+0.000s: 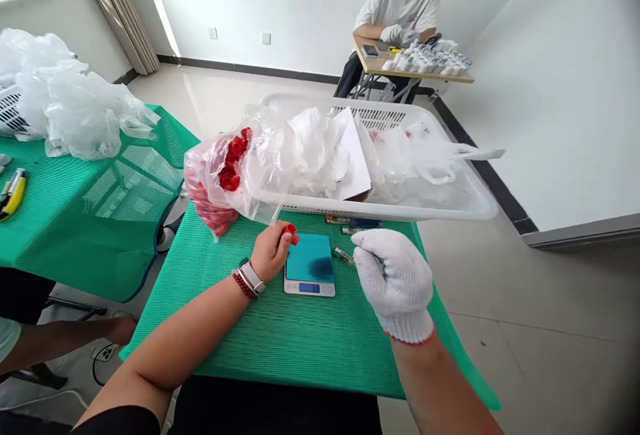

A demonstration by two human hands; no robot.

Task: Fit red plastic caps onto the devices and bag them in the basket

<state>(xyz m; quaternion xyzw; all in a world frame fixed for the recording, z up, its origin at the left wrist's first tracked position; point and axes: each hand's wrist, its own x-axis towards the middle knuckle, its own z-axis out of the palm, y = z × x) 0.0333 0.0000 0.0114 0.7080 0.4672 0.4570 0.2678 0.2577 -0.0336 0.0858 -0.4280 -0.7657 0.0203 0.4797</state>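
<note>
My bare left hand (271,249), with a watch and a beaded bracelet at the wrist, pinches a small red plastic cap (291,229) over the upper left edge of a digital scale (309,258). The scale has a shiny blue-green plate and a lit display. My right hand (393,275), in a white knitted glove, is closed to the right of the scale; whether anything is inside it is hidden. A clear plastic bag (200,172) full of similar red pieces lies just beyond my left hand, its mouth spread open.
Behind the scale, a white plastic basket (450,212) holds crumpled clear bags and a white cardboard piece (353,162). Small slim items (344,256) lie beside the scale. More plastic bags (75,102) cover the left table. Another person (400,8) sits at a far table; a co-worker's arm (65,342) shows lower left.
</note>
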